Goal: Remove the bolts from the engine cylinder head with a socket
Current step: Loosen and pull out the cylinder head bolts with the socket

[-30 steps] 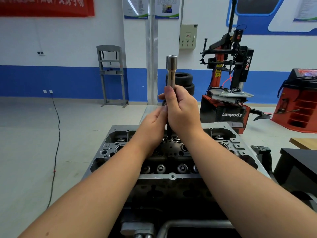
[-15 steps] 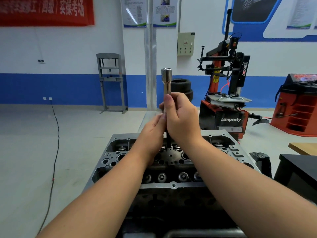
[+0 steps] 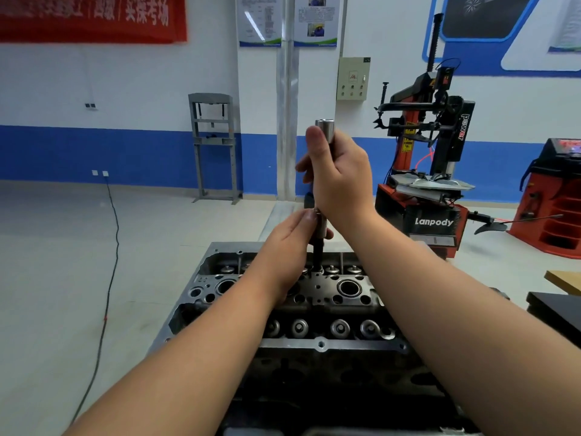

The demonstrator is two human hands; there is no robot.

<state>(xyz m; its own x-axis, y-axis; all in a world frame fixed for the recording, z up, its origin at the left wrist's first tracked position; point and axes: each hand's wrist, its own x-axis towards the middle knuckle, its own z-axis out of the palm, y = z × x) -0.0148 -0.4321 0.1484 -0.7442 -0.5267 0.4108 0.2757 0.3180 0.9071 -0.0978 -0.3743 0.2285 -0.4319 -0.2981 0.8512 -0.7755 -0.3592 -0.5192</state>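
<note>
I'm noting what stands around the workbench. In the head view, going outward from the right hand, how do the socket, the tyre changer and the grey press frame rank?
1. The socket: gripped in the right hand itself, upright over the cylinder head.
2. The tyre changer: behind, to the right.
3. The grey press frame: against the back wall, to the left.

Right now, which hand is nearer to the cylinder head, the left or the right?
The left. The left hand pinches the lower end of the socket tool, just above the cylinder head. The right hand grips the same tool higher up, near its top end.
</note>
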